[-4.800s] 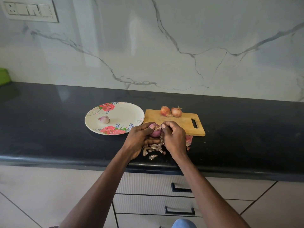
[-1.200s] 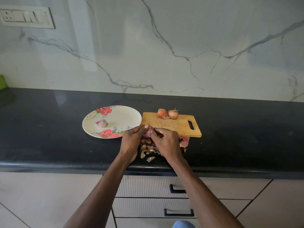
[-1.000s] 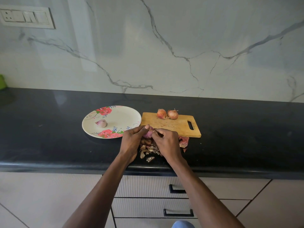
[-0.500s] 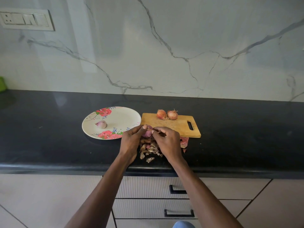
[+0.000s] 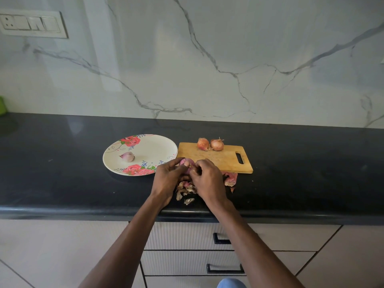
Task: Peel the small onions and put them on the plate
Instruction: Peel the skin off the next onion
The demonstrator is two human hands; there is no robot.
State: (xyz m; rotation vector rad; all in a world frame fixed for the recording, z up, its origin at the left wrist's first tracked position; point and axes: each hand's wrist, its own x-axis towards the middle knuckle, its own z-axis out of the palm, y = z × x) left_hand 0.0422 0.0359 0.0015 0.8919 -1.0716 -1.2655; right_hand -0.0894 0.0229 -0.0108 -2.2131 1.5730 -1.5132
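My left hand (image 5: 168, 179) grips a small purple onion (image 5: 185, 162), mostly hidden by my fingers, just in front of the cutting board. My right hand (image 5: 208, 179) pinches at the onion's skin from the right. One peeled onion (image 5: 127, 156) lies on the floral plate (image 5: 158, 148) to the left. Two unpeeled brown onions (image 5: 203, 144) (image 5: 217, 144) sit at the far edge of the wooden cutting board (image 5: 224, 163). A heap of dry peels (image 5: 186, 192) lies on the counter under my hands.
Black counter (image 5: 62, 173) with a rounded front edge, marble wall behind. More reddish peel (image 5: 231, 178) lies right of my right hand. Drawers with black handles (image 5: 224, 269) are below. A green object (image 5: 2, 106) shows at the far left edge.
Both hands stay on the same onion in front of the board. The fingers have shifted slightly around it as the skin is worked. The plate and board onions have not moved.
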